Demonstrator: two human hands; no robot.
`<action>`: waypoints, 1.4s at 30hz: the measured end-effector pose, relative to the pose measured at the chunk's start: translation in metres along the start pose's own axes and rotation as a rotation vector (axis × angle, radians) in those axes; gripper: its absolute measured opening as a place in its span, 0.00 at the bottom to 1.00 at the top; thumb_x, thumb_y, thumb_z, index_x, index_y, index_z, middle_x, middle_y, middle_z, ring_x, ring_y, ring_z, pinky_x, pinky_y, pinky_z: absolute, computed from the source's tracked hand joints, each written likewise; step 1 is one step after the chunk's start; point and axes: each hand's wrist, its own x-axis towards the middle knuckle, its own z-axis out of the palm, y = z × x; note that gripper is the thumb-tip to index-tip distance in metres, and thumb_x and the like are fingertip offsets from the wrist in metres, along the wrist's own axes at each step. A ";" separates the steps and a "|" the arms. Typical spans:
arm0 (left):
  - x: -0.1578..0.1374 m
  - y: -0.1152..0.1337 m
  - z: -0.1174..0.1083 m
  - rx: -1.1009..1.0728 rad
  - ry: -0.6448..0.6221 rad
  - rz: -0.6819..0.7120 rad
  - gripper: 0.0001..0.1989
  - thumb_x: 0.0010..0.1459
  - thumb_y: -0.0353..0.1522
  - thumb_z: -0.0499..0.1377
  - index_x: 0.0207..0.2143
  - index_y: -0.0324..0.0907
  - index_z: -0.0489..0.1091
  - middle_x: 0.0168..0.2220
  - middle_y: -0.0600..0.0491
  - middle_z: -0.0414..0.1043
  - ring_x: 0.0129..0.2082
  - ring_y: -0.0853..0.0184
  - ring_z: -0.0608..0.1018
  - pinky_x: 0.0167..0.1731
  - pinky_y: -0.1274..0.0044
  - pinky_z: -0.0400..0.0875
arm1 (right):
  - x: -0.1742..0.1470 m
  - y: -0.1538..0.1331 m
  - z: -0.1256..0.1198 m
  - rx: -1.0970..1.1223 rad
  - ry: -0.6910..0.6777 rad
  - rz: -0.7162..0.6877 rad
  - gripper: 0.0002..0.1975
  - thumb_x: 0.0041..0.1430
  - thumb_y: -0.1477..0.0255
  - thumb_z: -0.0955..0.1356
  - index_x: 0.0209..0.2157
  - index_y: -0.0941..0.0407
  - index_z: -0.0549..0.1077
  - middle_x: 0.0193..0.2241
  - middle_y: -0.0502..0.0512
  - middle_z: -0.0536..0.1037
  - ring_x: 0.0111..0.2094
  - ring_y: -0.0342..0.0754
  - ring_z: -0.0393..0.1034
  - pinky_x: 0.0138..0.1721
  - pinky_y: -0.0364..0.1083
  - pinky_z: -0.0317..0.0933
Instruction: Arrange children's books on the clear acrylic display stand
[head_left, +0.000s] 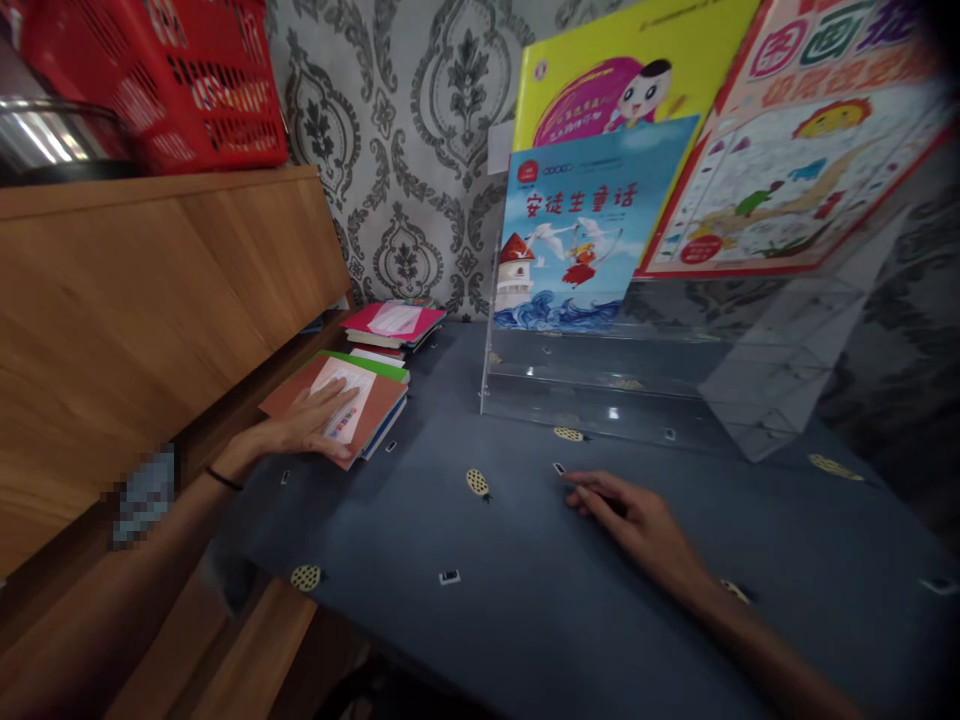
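My left hand (319, 418) lies flat with spread fingers on the top book of a stack, a brown-covered book (379, 405) with a pale label. Under it shows the green edge of another book (390, 368). My right hand (626, 515) hovers over or rests on the dark blue tablecloth (525, 570), fingers loosely bent and nothing visible in them. Beyond it stands a clear acrylic book rack (600, 395). On the rack are a blue storybook (577, 240), a yellow book (585, 75) behind it, and a red-bordered picture book (795, 170).
A second stack of books, topped by a pink book (367, 322), sits behind the first against the wall. Along the left runs a wooden cabinet (165, 330). It carries a red plastic basket (187, 85) and a shiny metal pot (64, 135). Patterned wallpaper (405, 200) covers the wall.
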 end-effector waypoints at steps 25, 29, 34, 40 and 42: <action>-0.068 0.159 0.090 0.453 0.491 0.419 0.32 0.61 0.20 0.49 0.66 0.46 0.61 0.62 0.48 0.69 0.63 0.57 0.70 0.59 0.66 0.68 | -0.014 -0.017 0.057 -0.395 -0.175 -0.469 0.34 0.63 0.63 0.71 0.68 0.48 0.58 0.72 0.62 0.48 0.72 0.60 0.39 0.67 0.67 0.44; -0.064 0.194 0.090 0.343 0.498 0.523 0.23 0.63 0.22 0.50 0.58 0.44 0.67 0.54 0.47 0.77 0.56 0.58 0.77 0.54 0.67 0.71 | -0.018 -0.011 0.047 -0.208 -0.170 -0.492 0.22 0.62 0.57 0.71 0.54 0.52 0.76 0.64 0.63 0.66 0.69 0.60 0.52 0.66 0.66 0.48; -0.056 0.225 0.049 -0.072 0.557 0.481 0.10 0.67 0.27 0.51 0.42 0.44 0.72 0.31 0.55 0.80 0.27 0.68 0.81 0.27 0.79 0.71 | -0.022 -0.011 0.022 0.305 -0.178 -0.250 0.28 0.64 0.47 0.64 0.42 0.56 0.81 0.47 0.63 0.81 0.53 0.58 0.73 0.59 0.61 0.61; -0.044 0.241 -0.009 -0.670 0.591 0.270 0.13 0.67 0.39 0.55 0.33 0.42 0.72 0.25 0.57 0.75 0.25 0.71 0.77 0.26 0.82 0.68 | -0.027 -0.020 0.009 0.672 -0.212 -0.182 0.32 0.54 0.44 0.71 0.46 0.57 0.80 0.44 0.62 0.82 0.47 0.56 0.76 0.55 0.58 0.64; -0.034 0.244 -0.020 -0.937 0.588 0.177 0.15 0.64 0.43 0.58 0.37 0.40 0.74 0.31 0.53 0.78 0.32 0.67 0.80 0.32 0.80 0.72 | -0.029 -0.025 0.010 0.705 -0.283 -0.203 0.29 0.52 0.48 0.74 0.46 0.56 0.80 0.44 0.60 0.82 0.46 0.54 0.76 0.54 0.56 0.64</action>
